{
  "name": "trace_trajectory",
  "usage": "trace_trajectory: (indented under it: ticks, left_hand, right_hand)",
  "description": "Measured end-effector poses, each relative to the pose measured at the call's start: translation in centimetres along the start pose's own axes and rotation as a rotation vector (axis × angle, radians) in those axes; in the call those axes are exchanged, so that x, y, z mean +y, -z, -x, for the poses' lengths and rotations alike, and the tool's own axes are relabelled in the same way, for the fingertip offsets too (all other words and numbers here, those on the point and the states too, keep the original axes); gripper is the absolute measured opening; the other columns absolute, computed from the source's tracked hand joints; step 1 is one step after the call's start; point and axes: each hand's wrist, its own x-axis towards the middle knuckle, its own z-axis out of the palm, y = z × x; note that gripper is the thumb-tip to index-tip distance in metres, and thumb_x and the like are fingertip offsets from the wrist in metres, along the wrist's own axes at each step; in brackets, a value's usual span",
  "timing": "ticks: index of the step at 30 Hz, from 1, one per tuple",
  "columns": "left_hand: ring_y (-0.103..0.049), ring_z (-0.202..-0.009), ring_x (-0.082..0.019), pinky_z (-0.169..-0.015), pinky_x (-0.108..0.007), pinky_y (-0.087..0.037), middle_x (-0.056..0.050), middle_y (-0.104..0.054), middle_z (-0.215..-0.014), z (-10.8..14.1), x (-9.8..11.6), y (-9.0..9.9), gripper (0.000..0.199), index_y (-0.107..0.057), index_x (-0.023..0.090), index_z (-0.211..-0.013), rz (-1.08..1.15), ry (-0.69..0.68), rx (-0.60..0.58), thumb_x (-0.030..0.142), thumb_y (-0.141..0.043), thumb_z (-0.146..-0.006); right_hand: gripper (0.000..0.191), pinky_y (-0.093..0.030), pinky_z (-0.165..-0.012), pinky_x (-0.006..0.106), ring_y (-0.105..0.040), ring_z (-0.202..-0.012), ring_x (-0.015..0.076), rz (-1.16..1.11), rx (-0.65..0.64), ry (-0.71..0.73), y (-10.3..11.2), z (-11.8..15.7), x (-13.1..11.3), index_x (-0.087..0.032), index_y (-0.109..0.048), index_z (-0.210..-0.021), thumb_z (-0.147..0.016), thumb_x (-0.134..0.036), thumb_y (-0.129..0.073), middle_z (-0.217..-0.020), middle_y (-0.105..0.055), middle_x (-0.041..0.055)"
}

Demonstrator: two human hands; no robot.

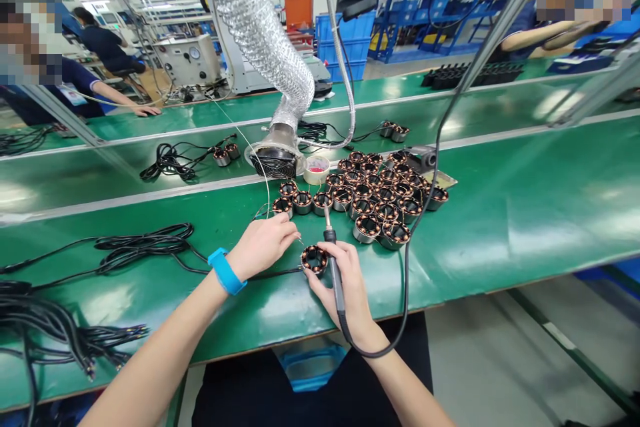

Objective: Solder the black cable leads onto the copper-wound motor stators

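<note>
My right hand (350,280) holds a soldering iron (334,267), its tip pointing away from me toward the grouped stators. The thumb and index finger of that same hand also touch a copper-wound motor stator (314,260) on the green bench. My left hand (265,243), with a blue band (227,271) on its wrist, is pinched closed just left of this stator. A thin wire end shows at its fingertips. A thin pale strand (269,187) hangs from above and passes behind the left hand. A black cable (275,274) runs along the bench to the stator.
Many stators (385,195) crowd the bench beyond my right hand. A fume extractor (275,159) with a foil duct and a tape roll (317,170) stand behind. Coiled cables (145,243) and a cable bundle (55,320) lie left. The iron's cord (407,267) loops at right. Co-workers sit opposite.
</note>
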Motion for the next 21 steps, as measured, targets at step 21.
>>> trace_trajectory:
  ticks: [21]
  left_hand:
    - [-0.06, -0.084, -0.019, -0.078, -0.03, -0.045, -0.006, -0.064, -0.095, 6.6, 1.5, -3.8, 0.024, -0.071, 0.021, -0.099, 0.16, 0.159, 0.069, 0.035, -0.052, -0.097]
  right_hand:
    - [0.048, -0.054, -0.097, 0.04, -0.06, -0.112, 0.0228, -0.005, -0.004, -0.005, -0.1, -0.3, 0.1, -0.027, -0.052, -0.127, -0.084, -0.016, -0.068, -0.118, -0.051, 0.0071]
